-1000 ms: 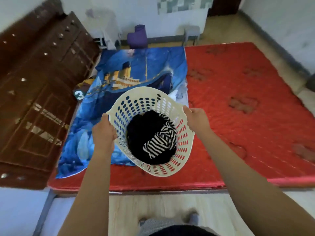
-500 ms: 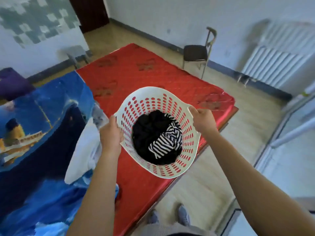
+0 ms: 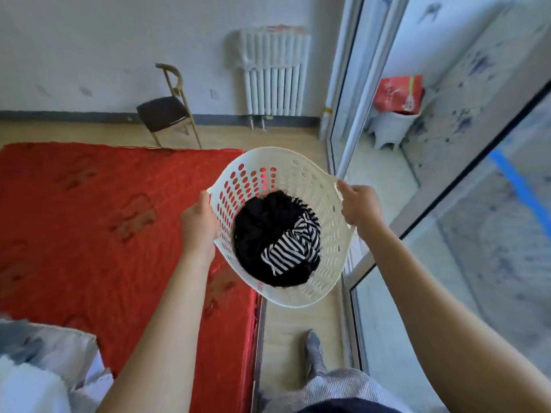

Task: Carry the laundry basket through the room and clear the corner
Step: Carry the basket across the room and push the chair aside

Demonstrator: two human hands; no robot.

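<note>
- Between the bed (image 3: 89,222) and the glass door (image 3: 465,222), the basket (image 3: 298,171) is hanging in the air, tilted toward the camera; it is sitting partly over the bed's corner and partly over the floor (image 3: 298,323).
- The left hand (image 3: 198,226) is gripping the basket's left rim; the right hand (image 3: 359,205) is gripping the right rim.
- Black clothes (image 3: 259,231) and a striped cloth (image 3: 293,248) are lying inside.
- A chair (image 3: 165,110) and a radiator (image 3: 274,76) are standing by the far wall.
</note>
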